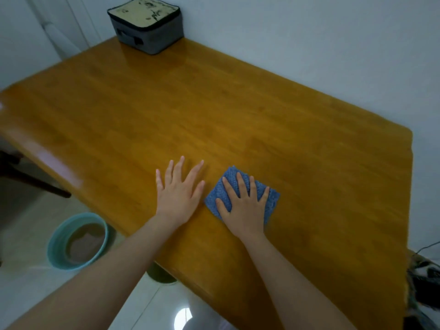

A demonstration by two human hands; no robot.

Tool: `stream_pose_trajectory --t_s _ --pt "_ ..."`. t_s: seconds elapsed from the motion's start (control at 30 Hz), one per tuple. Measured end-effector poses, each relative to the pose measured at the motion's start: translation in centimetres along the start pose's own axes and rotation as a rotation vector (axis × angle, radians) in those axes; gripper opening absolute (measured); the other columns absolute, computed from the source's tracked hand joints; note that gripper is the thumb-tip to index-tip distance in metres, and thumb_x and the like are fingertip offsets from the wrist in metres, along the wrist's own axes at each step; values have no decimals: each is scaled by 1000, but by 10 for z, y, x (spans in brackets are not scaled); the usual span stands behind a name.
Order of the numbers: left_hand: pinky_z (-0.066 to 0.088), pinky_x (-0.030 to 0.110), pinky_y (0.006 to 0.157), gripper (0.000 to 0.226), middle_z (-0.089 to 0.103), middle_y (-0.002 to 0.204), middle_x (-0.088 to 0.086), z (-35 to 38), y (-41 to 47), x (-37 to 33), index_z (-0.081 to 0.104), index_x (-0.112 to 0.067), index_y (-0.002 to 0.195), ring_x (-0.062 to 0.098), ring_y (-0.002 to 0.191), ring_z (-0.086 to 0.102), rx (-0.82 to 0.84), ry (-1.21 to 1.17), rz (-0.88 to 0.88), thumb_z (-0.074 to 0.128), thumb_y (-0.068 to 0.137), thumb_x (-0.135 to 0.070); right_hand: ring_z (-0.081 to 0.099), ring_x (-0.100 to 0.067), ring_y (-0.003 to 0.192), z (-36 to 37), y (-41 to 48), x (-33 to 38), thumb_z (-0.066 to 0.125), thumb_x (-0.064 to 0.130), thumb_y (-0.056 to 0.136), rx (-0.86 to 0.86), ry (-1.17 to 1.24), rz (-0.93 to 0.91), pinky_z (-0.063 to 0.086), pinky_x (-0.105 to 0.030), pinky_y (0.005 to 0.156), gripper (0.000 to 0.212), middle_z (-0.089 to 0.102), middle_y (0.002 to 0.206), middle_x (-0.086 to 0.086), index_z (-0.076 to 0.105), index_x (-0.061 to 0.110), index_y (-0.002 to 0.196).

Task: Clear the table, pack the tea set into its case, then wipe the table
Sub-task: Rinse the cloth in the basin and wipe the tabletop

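Table: wooden, orange-brown, glossy top; serves as the reference for every position below.
Case: grey fabric, square, pale printed lid with dark trim. It stands on the table's far left corner, closed, next to the wall.
Cloth: blue, knitted texture, folded to a rough square. It lies flat on the table top near the near edge, well apart from the case.
Right hand: palm down on the cloth, pressing it against the table top.
Right fingers: straight and spread apart, laid on the cloth, not curled round it.
Left hand: palm down on bare table top, just left of the cloth; contact with the cloth's edge cannot be told.
Left fingers: straight, fanned apart, holding nothing.
Forearms: both bare, reaching in over the table's near edge.
Basin: pale teal, round, on the floor off the table's near left side; it holds brownish water.
Dark round object: on the floor, partly under the table's near edge; kind cannot be told.
Cables: dark tangle beyond the table's right end.
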State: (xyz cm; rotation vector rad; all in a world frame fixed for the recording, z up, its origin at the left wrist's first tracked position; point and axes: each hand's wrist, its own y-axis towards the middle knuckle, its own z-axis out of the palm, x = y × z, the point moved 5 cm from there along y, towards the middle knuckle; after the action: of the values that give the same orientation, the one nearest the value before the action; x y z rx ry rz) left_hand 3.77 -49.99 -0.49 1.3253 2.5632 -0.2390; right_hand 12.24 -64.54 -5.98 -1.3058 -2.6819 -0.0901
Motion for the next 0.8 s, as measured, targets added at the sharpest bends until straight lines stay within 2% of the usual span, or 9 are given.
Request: stream_pose_trajectory --t_s 0.2,0.4,0.5,0.6,0.67,0.73,0.8 --pt "-6 53 116 52 5 162 2 -7 -48 8 12 -48 149 26 149 -4 0 -1 -29 26 99 -52 33 -38 141 2 -56 38 32 63 90 5 19 -55 13 -70 107 61 41 152 -4 45 37 143" --pt "-7 53 116 53 5 162 3 -4 -84 12 9 -48 149 27 149 -5 20 36 -58 24 99 -53 33 -38 141 5 -89 58 31 66 89 45 32 -51 14 -71 107 62 43 151 -5 46 38 142" --pt "-7 53 116 54 7 162 3 4 -103 8 10 -49 149 27 149 -3 34 38 -73 14 97 -59 35 -39 139 6 -105 62 31 67 88 69 55 -65 16 -71 106 64 45 149 -6 48 37 141" --pt "-8 52 115 66 7 162 3 13 -123 -2 9 -49 149 27 149 -2 62 43 -68 -2 85 -63 34 -38 140 5 -120 63 34 67 85 93 50 -103 16 -71 106 67 41 151 -5 41 37 144" --pt "-8 52 115 63 6 162 3 16 -130 -10 9 -49 149 27 149 -4 83 29 -67 2 88 -62 34 -38 141 4 -129 59 34 69 82 102 58 -113 18 -70 105 71 42 151 -5 35 35 145" --pt "-9 52 116 53 2 162 3 15 -130 -18 7 -49 149 26 149 -7 106 24 -64 15 98 -57 35 -37 140 3 -137 54 36 72 81 105 64 -115 19 -69 105 74 44 150 -4 39 33 144" --pt "-9 52 116 52 0 162 2 12 -127 -25 7 -49 149 25 148 -9 108 20 -50 22 100 -53 34 -35 141 2 -144 46 39 71 84 96 64 -107 17 -69 106 72 44 150 -1 40 33 144"
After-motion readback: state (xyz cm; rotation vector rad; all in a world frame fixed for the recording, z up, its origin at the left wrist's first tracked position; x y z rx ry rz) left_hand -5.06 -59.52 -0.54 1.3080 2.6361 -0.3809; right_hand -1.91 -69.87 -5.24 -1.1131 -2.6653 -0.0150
